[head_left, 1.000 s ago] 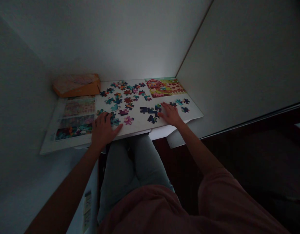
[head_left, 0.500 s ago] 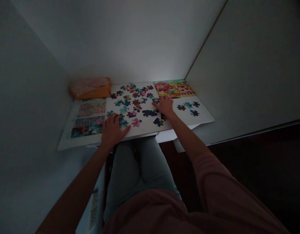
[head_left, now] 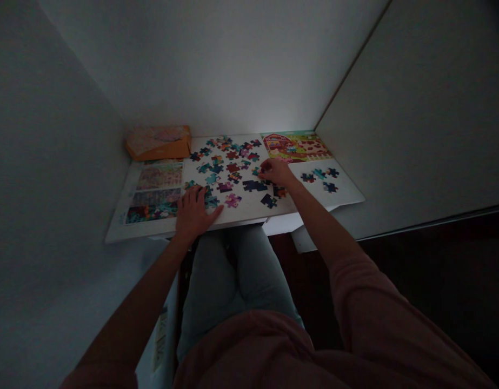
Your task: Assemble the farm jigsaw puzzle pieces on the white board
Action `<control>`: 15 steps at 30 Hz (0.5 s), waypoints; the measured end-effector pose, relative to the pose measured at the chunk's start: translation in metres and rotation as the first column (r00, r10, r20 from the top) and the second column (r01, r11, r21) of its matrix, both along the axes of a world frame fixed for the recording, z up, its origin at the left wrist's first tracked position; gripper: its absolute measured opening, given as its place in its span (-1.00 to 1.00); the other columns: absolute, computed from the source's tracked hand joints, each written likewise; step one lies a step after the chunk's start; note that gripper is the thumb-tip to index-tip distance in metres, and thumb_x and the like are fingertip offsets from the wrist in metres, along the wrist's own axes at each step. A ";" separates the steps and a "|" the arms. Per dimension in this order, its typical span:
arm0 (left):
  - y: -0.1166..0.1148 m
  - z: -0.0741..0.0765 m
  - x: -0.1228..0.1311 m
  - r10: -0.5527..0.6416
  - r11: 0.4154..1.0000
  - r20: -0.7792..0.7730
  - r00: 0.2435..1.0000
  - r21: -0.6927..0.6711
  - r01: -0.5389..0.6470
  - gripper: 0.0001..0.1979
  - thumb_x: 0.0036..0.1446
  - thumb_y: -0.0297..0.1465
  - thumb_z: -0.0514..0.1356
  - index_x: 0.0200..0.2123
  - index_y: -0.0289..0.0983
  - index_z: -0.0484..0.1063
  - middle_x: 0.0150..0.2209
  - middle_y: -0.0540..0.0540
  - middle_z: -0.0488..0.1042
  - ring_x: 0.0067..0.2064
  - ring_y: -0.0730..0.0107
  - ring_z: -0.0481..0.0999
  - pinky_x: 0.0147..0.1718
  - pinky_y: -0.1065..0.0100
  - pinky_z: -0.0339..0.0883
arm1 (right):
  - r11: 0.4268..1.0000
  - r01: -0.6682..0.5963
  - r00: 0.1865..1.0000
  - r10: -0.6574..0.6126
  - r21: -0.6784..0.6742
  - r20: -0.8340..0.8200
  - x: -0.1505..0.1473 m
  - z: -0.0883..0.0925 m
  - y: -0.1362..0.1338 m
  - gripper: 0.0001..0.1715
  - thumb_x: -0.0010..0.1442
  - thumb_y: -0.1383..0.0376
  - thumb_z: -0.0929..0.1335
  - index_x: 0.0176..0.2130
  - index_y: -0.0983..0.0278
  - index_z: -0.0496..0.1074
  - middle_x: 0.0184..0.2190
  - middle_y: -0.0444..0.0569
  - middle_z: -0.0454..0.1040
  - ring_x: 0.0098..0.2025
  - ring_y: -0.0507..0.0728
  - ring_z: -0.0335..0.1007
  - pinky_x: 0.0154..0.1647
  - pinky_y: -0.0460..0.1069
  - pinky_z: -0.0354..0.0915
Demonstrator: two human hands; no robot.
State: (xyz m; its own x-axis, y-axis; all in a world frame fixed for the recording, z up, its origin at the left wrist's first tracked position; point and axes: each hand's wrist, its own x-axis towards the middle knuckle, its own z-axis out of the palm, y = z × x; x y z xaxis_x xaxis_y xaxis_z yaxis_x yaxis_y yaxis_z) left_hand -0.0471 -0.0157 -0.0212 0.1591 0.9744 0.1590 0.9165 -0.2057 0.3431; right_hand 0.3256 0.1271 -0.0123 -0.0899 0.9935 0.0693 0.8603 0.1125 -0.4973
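Resting above light jeans (head_left: 237,275), the left hand (head_left: 193,212) lies flat and open, its fingertips touching teal jigsaw pieces (head_left: 211,202) near the front edge of a white puzzle board (head_left: 249,213). The right hand (head_left: 277,173), spread flat a moment earlier, now curls above dark pieces (head_left: 254,186); whether it pinches one is hidden. More pieces lie scattered across the board, with a farm picture (head_left: 297,147) and an orange box (head_left: 158,143) beyond, against pale walls (head_left: 217,65).
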 end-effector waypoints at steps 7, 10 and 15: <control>-0.002 0.002 0.001 0.000 1.000 0.030 1.000 0.012 -0.001 -0.07 0.58 0.26 0.18 0.82 0.01 0.38 0.80 -0.32 0.39 0.82 -0.57 0.28 0.77 -0.59 0.18 | 0.998 0.051 0.943 -0.057 -0.026 -0.327 0.007 0.005 -0.005 -0.54 0.22 0.31 0.72 0.08 0.18 0.72 0.06 0.17 0.92 0.18 0.39 0.90 0.47 0.35 0.71; -0.004 0.004 0.003 0.007 1.000 0.021 1.000 0.008 -0.007 -0.10 0.59 0.21 0.22 0.81 0.01 0.38 0.80 -0.32 0.38 0.82 -0.53 0.28 0.78 -0.54 0.18 | 0.999 0.038 0.890 -0.050 -0.036 -0.453 0.009 0.009 -0.017 -0.46 0.15 0.24 0.78 0.07 0.13 0.71 0.04 0.14 0.92 0.19 0.42 0.90 0.47 0.37 0.72; -0.004 0.006 0.006 0.001 1.000 0.037 0.999 -0.007 -0.001 -0.13 0.58 0.16 0.29 0.79 0.02 0.37 0.80 -0.33 0.39 0.80 -0.61 0.29 0.75 -0.58 0.17 | 0.977 -0.214 0.920 0.199 -0.009 -0.339 0.008 0.015 -0.067 -0.38 0.23 0.04 0.78 0.22 0.05 0.77 0.17 0.10 0.91 0.27 0.47 0.86 0.42 0.37 0.72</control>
State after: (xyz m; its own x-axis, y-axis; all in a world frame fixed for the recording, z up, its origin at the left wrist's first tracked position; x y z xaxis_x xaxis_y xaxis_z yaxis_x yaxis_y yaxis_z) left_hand -0.0414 -0.0201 -0.0147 0.1521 0.9756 0.1583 0.9034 -0.2022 0.3783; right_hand 0.3339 0.0604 0.0026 -0.2726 0.9582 0.0870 0.6034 0.2407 -0.7602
